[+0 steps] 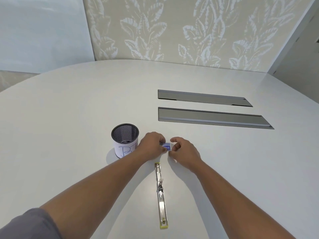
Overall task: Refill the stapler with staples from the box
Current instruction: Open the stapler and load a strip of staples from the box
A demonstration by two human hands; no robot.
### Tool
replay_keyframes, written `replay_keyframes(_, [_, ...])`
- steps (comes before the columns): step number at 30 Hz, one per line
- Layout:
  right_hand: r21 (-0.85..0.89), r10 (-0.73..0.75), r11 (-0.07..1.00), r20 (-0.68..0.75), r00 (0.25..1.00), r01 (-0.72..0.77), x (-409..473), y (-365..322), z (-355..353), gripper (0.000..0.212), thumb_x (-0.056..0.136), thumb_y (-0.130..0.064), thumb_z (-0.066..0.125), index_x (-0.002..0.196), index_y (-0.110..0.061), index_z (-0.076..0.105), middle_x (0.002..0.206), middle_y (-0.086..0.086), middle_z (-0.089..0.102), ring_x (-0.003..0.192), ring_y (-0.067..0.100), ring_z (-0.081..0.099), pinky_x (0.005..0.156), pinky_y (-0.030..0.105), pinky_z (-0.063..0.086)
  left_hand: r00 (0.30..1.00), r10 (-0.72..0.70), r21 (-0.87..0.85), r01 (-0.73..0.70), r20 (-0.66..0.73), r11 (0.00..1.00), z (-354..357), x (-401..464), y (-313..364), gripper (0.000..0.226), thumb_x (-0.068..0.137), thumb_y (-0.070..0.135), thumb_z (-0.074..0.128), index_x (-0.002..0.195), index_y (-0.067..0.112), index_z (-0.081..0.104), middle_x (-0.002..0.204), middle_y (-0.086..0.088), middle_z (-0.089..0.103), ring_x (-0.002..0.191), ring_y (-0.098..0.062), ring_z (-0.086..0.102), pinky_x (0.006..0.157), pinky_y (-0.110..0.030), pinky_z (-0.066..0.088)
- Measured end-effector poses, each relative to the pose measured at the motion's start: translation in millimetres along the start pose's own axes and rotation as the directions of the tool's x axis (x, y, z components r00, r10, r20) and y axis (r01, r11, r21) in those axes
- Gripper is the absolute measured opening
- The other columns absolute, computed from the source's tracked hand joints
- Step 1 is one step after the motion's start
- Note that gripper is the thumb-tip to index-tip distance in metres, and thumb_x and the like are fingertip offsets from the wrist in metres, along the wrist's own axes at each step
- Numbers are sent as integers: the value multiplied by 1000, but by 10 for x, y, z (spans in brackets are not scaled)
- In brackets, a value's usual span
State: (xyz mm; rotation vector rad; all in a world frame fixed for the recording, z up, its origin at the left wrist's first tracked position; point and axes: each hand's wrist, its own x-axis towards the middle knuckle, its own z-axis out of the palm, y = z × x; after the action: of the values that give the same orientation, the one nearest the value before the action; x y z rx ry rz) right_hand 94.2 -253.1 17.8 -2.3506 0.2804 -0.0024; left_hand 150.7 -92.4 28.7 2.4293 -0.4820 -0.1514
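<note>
Left hand (pixel 151 146) pinches small staple box (pixel 166 146) over table (pixel 82 118); right hand (pixel 183 151) fingers curled at box's right end (gripping or only touching, can't tell); stapler (pixel 160 192) lies opened flat just nearer than both hands, long axis pointing back toward person

So the stapler (pixel 160 192) lies on the table (pixel 69 109) straight in front of you, running lengthwise away from you, between your two forearms. Just past its far end is the box (pixel 166 146). Your left hand (pixel 151 147) grips it from the left and your right hand (pixel 184 150) pinches its right end. The cup (pixel 125 140) stands just beside your left hand, on its left. Further back and to the right, two slots sit in the tabletop, the near slot (pixel 212 118) in front of the far slot (pixel 203 98). The wall (pixel 172 28) is behind the table's far edge.
</note>
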Motion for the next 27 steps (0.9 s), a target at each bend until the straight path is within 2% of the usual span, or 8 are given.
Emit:
replay_keyframes(4, [40,-38,999,60,997,35,103,66,-36,33,82,-24,73,113,-33,68,75,-12,69,69,11,64,71,36,52,999,37,43,-38,27,998,-24,24,17,26,77,27,81,100,18,73,95,4,66,92,-20,62,82,-36,55])
replay_keyframes(8, [62,-50,997,56,997,47,133,95,-36,22,82,-24,76,103,-29,70,69,-12,65,63,10,57,65,33,46,997,65,86,-70,50,994,-38,8,33,23,79,26,77,100,17,73,95,3,64,91,-21,60,77,-32,52])
replay_keyframes(14, [57,-61,997,50,997,58,124,99,-33,19,83,-19,77,100,-25,71,68,-12,63,63,9,55,64,31,46,996,73,133,-79,48,988,-29,-19,30,23,81,28,75,102,19,72,94,5,58,89,-20,56,72,-29,44])
replay_keyframes(19, [77,-63,995,33,997,61,82,130,-40,20,84,-14,76,102,-22,71,65,-12,60,62,9,53,64,29,44,996,70,158,-77,52,984,-36,-28,22,24,82,29,75,104,20,71,98,4,57,92,-20,55,75,-30,45])
replay_keyframes(24, [173,-51,984,71,996,38,54,124,-83,25,85,-10,77,106,-22,71,67,-11,59,61,9,52,62,26,44,996,64,173,-73,57,982,-20,-7,14,27,83,31,75,108,20,69,105,2,59,92,-18,53,75,-29,42])
replay_keyframes(27, [272,-54,962,95,994,26,23,119,-115,21,87,-16,78,107,-21,72,60,-14,56,54,8,50,57,24,45,997,64,178,-72,51,981,-12,-2,9,28,84,33,75,108,22,69,100,6,54,91,-17,52,73,-28,39])
